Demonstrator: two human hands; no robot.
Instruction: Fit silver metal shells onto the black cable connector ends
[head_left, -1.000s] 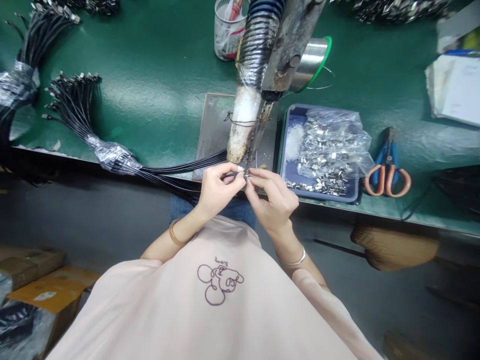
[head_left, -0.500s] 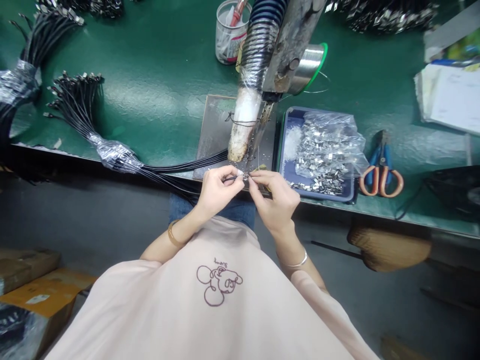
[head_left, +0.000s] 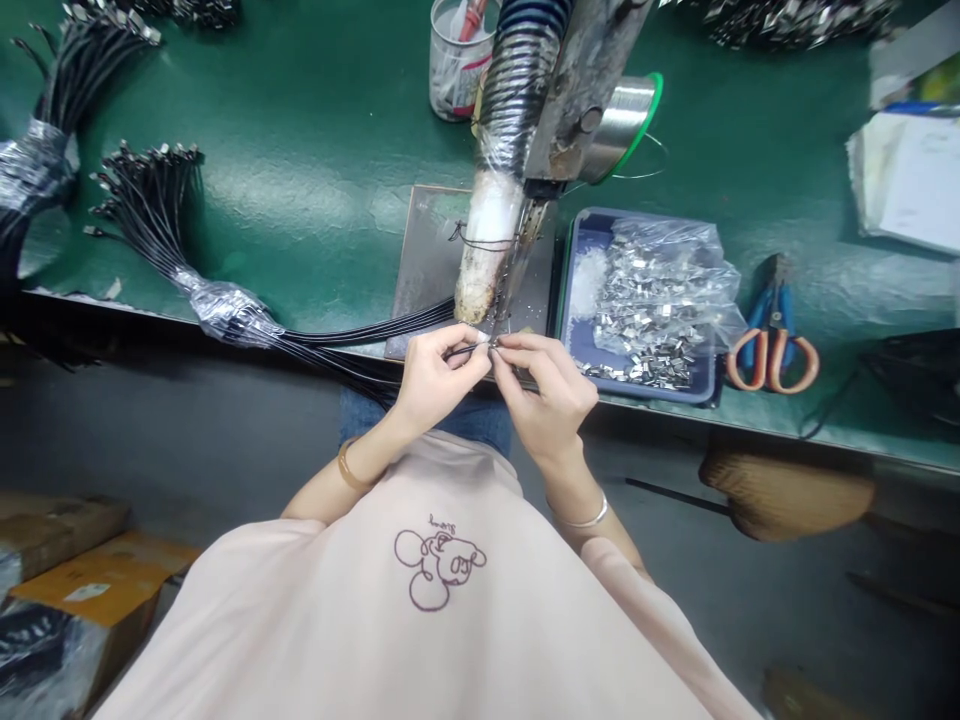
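Note:
At the near edge of the green bench my left hand (head_left: 435,380) pinches the end of a thin black cable (head_left: 461,350). My right hand (head_left: 547,395) pinches a small metal clip (head_left: 496,345) against that cable end, fingertips of both hands almost touching. Just above them hangs the tip of a soldering tool (head_left: 510,290) beside a white wrapped nozzle (head_left: 484,250). A bundle of black cables (head_left: 225,310), taped in clear film, runs from the left to my left hand.
A blue tray (head_left: 570,300) holding a bag of metal clips (head_left: 660,300) sits right of the tool. Scissors (head_left: 772,345) lie further right, papers (head_left: 911,175) beyond. A solder spool (head_left: 626,115) and a cup (head_left: 454,65) stand behind. A second cable bundle (head_left: 37,160) lies far left.
Both hands stay pinched together at the tool tip, shifting only slightly up and back; the camera view wobbled a little.

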